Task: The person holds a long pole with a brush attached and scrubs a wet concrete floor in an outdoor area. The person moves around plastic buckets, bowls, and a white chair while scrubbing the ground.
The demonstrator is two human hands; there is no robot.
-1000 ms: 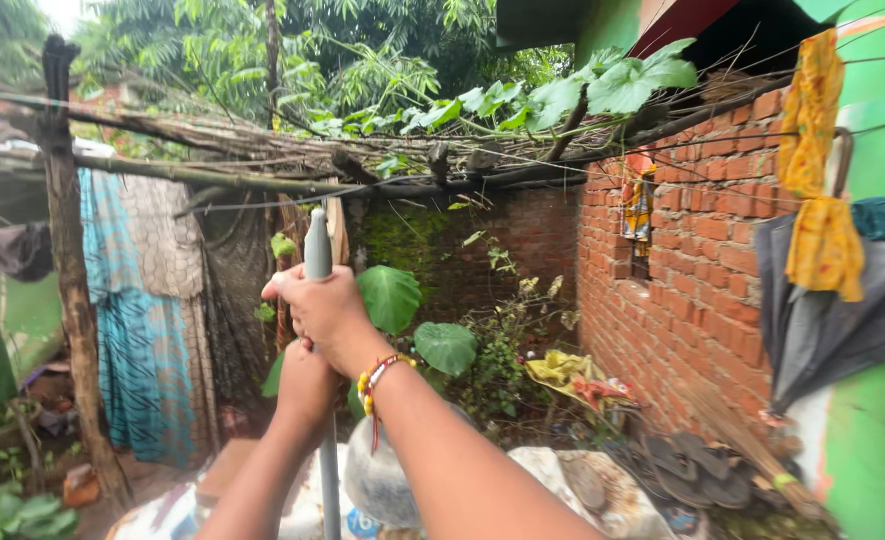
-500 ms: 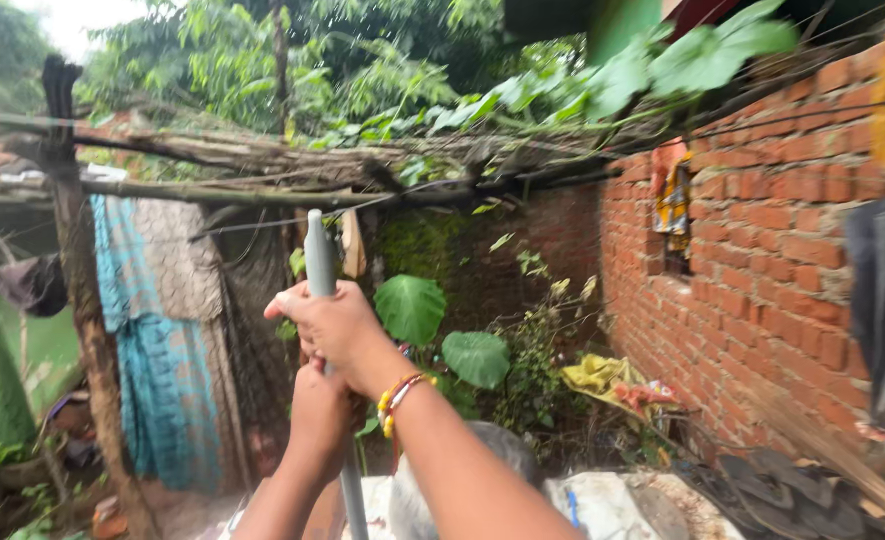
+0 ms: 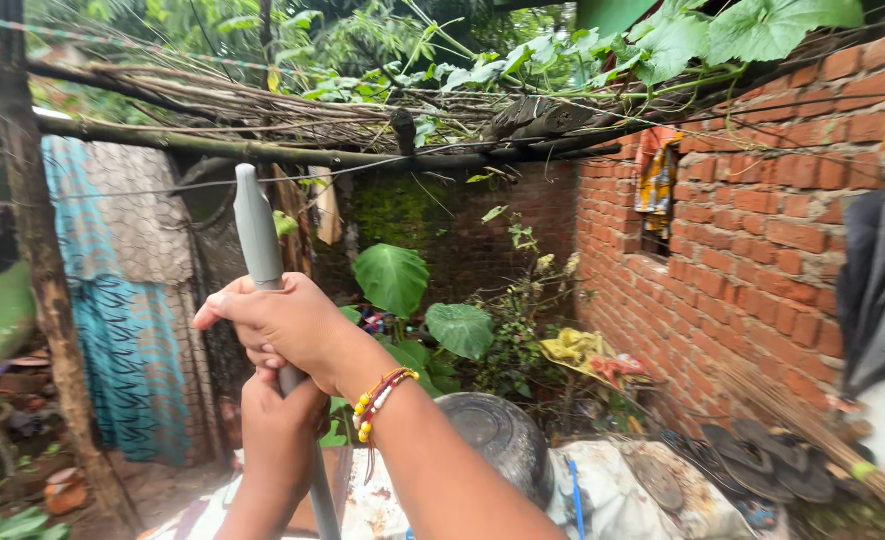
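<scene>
A long grey pole (image 3: 256, 240) stands nearly upright in front of me, its rounded top tilted slightly left. My right hand (image 3: 280, 325) is wrapped around it high up; a beaded bracelet sits on that wrist. My left hand (image 3: 275, 410) grips the same pole just below, partly hidden behind the right hand. The pole's lower end runs out of the bottom of the view.
A red brick wall (image 3: 752, 230) runs along the right, with a dark umbrella (image 3: 877, 290) hanging at its near end. A dark round pot (image 3: 502, 435) lies on sacks below. A wooden post (image 3: 37, 250), hanging cloths (image 3: 122, 320), branch roof overhead and large-leafed plants (image 3: 392, 280) surround me.
The view has swung left and dipped a little; the pole and both hands now sit further left in the picture, and the dark pot has come into sight. Both hands kept their grip.
</scene>
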